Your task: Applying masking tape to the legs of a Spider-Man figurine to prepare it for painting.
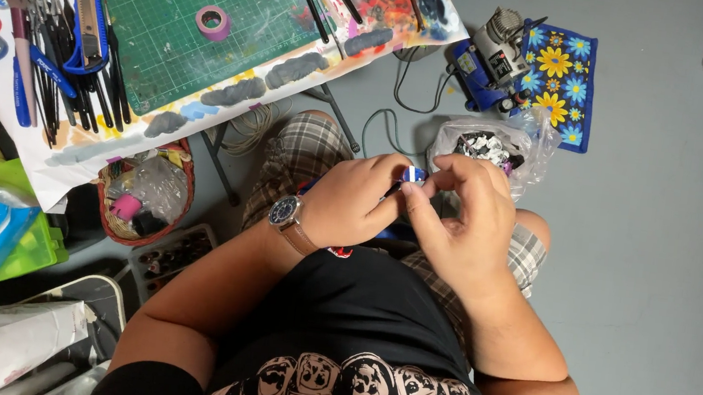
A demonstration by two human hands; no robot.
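Both hands, left hand and right hand, pinched a small blue-and-white piece together over the lap, just below the plastic bag, steadying it for fine fingertip work.

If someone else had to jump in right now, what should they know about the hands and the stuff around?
Left hand, wearing a wristwatch, and right hand meet over the lap, both pinching a small blue and white piece at the fingertips.
Clear plastic bag of small dark and white parts lies on the grey floor just beyond the hands.
Green cutting mat with a roll of pink tape sits on the table to the left, beside black brushes and tools.
Blue compressor stands on a flowered cloth.
The small piece is in hand, not set down.
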